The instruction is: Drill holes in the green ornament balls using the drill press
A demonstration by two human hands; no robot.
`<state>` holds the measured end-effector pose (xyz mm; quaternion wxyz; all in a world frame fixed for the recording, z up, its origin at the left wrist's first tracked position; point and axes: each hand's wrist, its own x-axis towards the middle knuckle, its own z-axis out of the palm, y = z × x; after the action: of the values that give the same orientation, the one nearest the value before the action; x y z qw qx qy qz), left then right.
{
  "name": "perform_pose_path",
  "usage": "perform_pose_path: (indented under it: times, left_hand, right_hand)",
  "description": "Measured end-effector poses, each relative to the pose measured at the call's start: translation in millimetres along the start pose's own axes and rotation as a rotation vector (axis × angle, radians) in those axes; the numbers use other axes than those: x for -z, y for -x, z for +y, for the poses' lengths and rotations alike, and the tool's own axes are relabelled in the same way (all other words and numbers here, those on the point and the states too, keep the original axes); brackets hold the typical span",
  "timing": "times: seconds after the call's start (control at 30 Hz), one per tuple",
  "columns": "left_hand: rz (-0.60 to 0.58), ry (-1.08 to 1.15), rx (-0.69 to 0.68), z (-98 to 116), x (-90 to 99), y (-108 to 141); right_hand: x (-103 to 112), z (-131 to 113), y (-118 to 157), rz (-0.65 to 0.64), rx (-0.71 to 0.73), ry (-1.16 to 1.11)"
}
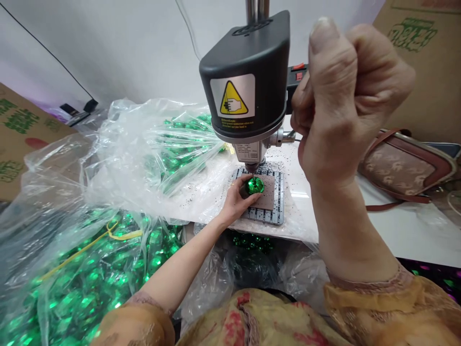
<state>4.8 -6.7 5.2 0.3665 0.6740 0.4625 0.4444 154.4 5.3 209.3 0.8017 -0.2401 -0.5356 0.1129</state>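
Note:
My left hand (pixel 239 196) grips a shiny green faceted piece (pixel 255 185) between thumb and fingers, on a brown square board (pixel 267 199). Under the board lies a slotted metal base plate (pixel 279 211). Directly above the green piece is the bit of a black drill press (pixel 245 62) with a yellow warning label; the tip is at or very near the top of the piece. Raised at the right of the machine, my right hand (pixel 345 91) is closed in a fist beside the drill head. Whatever its fingers wrap round is hidden behind them.
Clear plastic bags of green shiny pieces (pixel 108 269) lie at the left and behind the plate. Dark shavings dot the white table (pixel 378 230). A patterned handbag (pixel 406 166) with brown straps rests at the right. Cardboard boxes (pixel 428 62) stand at both sides.

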Motion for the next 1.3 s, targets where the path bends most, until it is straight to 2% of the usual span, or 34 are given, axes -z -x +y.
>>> perform_pose_path:
  times: [0.17,0.27,0.4,0.6,0.77,1.1,1.23,1.3]
  left_hand:
    - [-0.002,0.062,0.008,-0.5,-0.2,-0.1]
    - [0.005,0.052,0.009,2.5,-0.1,0.1]
    - [0.013,0.011,0.018,8.1,0.5,0.8]
    - [0.013,-0.032,0.018,9.4,1.3,1.6]
    - [0.007,-0.01,-0.005,5.8,0.7,2.2]
    - [0.009,-0.004,-0.016,3.5,0.5,1.5]
    - [0.008,0.011,-0.011,2.7,1.0,2.1]
    - [0.007,0.012,-0.001,2.9,0.5,1.4]
  right_hand:
    - [4.3,-7.9,22.5,0.046,0.057,0.037]
    - [11.3,-8.1,36.9,0.011,0.069,0.118]
    - [19.3,-2.5,48.7,0.012,0.208,0.215]
    - [20.8,10.8,53.1,0.027,0.349,0.15]
    - [23.2,21.8,56.9,0.009,0.41,0.067]
    - [32.4,37.5,63.6,-0.104,0.507,-0.039]
    - [37.2,36.3,66.4,-0.214,0.555,-0.047]
    - [36.3,30.4,65.0,-0.206,0.524,-0.032]
